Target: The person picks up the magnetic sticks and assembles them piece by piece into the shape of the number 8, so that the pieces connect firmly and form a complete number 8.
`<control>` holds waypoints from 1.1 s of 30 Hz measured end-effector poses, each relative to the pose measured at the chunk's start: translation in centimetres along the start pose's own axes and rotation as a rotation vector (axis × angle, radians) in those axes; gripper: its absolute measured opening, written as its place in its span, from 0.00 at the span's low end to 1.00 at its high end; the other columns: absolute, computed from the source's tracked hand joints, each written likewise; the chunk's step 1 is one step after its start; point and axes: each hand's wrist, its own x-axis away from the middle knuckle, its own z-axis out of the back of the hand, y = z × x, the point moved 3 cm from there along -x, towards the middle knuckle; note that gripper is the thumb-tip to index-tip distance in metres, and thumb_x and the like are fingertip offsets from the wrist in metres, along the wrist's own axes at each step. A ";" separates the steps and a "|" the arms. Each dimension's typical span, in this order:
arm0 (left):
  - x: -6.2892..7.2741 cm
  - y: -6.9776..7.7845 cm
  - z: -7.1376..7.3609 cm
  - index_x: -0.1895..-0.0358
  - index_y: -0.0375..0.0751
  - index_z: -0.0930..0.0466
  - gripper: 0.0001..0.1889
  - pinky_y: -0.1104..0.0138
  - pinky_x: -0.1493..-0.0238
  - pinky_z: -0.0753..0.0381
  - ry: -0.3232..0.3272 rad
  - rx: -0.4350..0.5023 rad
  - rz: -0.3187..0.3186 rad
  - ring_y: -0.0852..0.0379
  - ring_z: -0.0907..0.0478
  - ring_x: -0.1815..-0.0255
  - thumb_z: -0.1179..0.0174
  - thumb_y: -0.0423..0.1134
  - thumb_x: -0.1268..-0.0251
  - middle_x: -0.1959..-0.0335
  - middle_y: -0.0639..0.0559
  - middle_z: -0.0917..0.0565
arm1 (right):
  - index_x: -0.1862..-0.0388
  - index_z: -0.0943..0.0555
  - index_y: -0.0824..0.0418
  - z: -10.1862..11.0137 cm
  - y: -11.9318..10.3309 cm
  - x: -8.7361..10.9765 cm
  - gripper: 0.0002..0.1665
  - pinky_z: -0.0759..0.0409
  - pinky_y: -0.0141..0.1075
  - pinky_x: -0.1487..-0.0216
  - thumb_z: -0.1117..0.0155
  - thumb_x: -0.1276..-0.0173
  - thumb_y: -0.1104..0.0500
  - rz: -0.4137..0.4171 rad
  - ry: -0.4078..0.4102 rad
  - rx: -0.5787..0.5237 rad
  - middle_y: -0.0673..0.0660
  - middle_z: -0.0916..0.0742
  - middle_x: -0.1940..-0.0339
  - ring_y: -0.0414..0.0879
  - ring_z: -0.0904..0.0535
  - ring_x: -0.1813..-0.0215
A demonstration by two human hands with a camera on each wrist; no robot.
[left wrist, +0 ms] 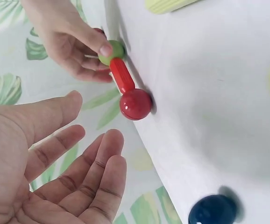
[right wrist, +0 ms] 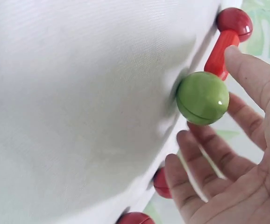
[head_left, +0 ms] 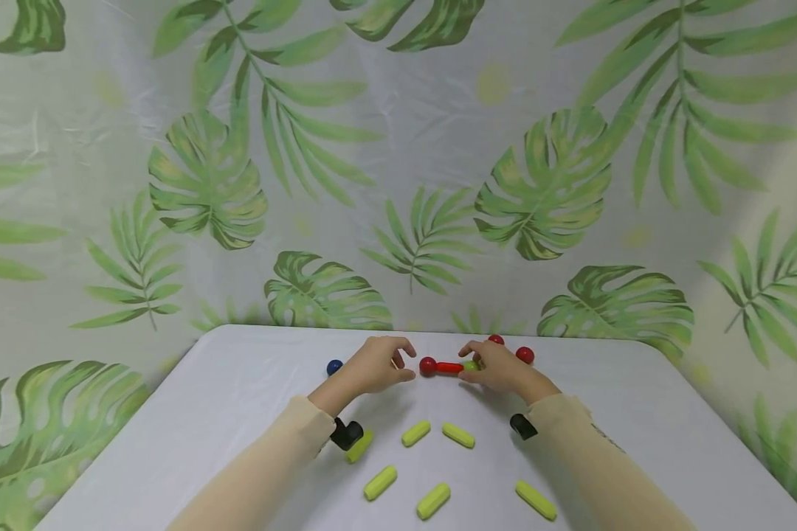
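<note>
On the table, a red ball (head_left: 428,366), a red rod (head_left: 448,368) and a green ball (head_left: 470,366) are joined in one line, like a dumbbell. Just left of the red end is my left hand (head_left: 380,364), its fingers apart and loosely bent, holding nothing. My right hand (head_left: 499,366) is around the green end. Seen from the right wrist, its thumb (right wrist: 252,70) lies over the side of the rod, while the other fingers spread loosely beside the green ball (right wrist: 202,98). Whether they touch it is hard to tell.
A blue ball (head_left: 334,366) lies left of my left hand. Two more red balls, one nearer (head_left: 525,355) and one farther (head_left: 496,340), sit by my right hand. Several yellow-green rods, including one in front (head_left: 433,501), are scattered nearer me. The table's back edge runs close behind the joined piece.
</note>
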 end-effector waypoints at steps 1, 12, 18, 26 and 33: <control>0.5 -0.1 0.1 0.43 0.42 0.14 0.15 0.61 0.57 0.15 -0.003 0.003 0.003 0.55 0.17 0.62 0.27 0.39 0.30 0.60 0.47 0.11 | 0.35 0.18 0.60 0.0 -0.1 -0.1 0.26 0.15 0.50 0.41 0.24 0.28 0.52 0.007 0.002 0.005 0.62 0.12 0.46 0.51 0.18 0.50; 6.2 -1.5 0.2 0.49 0.38 0.12 0.12 0.69 0.69 0.23 -0.015 0.026 -0.003 0.60 0.23 0.72 0.26 0.39 0.31 0.71 0.55 0.16 | 0.34 0.15 0.55 -1.0 -1.3 -1.2 0.23 0.15 0.51 0.36 0.26 0.25 0.55 0.066 -0.010 -0.029 0.58 0.10 0.45 0.54 0.15 0.41; 9.1 -3.0 -0.2 0.51 0.37 0.13 0.12 0.70 0.69 0.24 0.003 0.029 0.012 0.61 0.23 0.73 0.25 0.38 0.33 0.72 0.56 0.17 | 0.34 0.16 0.57 -1.4 -2.0 -2.0 0.24 0.15 0.49 0.36 0.25 0.27 0.59 0.126 -0.020 0.008 0.58 0.10 0.46 0.50 0.15 0.45; 11.5 -4.2 -0.6 0.53 0.40 0.13 0.13 0.70 0.71 0.27 -0.002 0.090 0.057 0.61 0.26 0.75 0.24 0.41 0.35 0.74 0.56 0.19 | 0.33 0.16 0.55 -1.7 -2.9 -2.4 0.24 0.15 0.46 0.38 0.25 0.27 0.60 0.111 -0.019 0.018 0.55 0.10 0.50 0.47 0.17 0.49; 12.4 -4.6 -1.6 0.52 0.43 0.13 0.14 0.71 0.74 0.28 -0.024 0.165 0.065 0.63 0.25 0.78 0.23 0.42 0.36 0.74 0.57 0.19 | 0.35 0.15 0.57 -1.9 -3.2 -2.6 0.22 0.16 0.41 0.47 0.27 0.26 0.61 0.184 0.000 0.024 0.53 0.11 0.54 0.43 0.18 0.55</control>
